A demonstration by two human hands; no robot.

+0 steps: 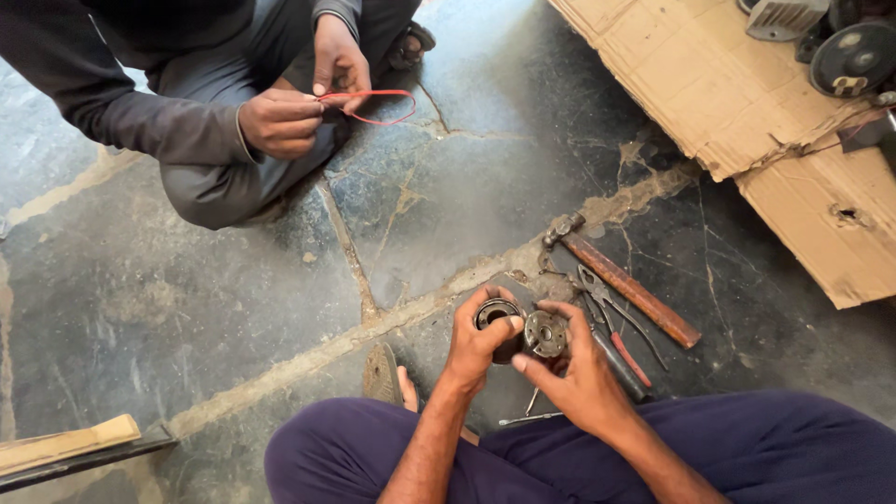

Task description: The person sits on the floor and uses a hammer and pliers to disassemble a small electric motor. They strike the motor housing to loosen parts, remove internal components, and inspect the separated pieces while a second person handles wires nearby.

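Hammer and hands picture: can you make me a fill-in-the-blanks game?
1. The hammer lies on the stone ____.
2. The other person's hands hold a ____ wire.
3. The left hand and right hand hold round ____ parts.
4. Torn ____ lies at the top right.

Missing words: floor; red; metal; cardboard.

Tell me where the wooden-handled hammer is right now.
The wooden-handled hammer lies on the stone floor, right of centre in the head view, beside the pliers, near the right hand.
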